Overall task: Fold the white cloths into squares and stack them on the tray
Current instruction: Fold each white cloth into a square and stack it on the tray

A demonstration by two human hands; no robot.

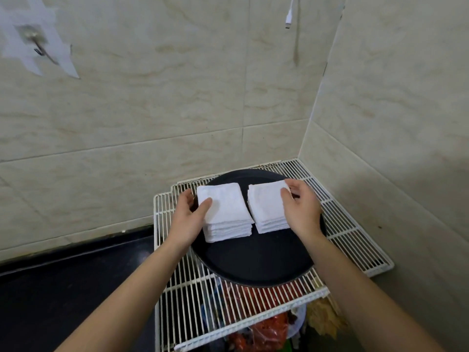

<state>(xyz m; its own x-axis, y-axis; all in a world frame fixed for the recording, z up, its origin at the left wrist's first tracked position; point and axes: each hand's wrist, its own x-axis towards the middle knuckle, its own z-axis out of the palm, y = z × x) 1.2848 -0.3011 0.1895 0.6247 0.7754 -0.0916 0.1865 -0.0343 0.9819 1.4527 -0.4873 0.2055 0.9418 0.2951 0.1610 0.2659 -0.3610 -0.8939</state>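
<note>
Two stacks of folded white cloths sit side by side on a round black tray [256, 260]. The left stack [227, 214] holds several squares, and so does the right stack [266, 207]. My left hand [189, 212] holds the left stack at its left edge, thumb on top and fingers at the side. My right hand [300, 204] grips the right edge of the right stack, thumb on the top cloth, fingers curled behind it. Both stacks lie flat with their edges roughly aligned.
The tray rests on white wire racks [228, 306] in a tiled corner. Red bags and clutter [256, 329] show beneath the rack. A black counter [63, 280] lies to the left. A white cable [289, 16] hangs on the wall above.
</note>
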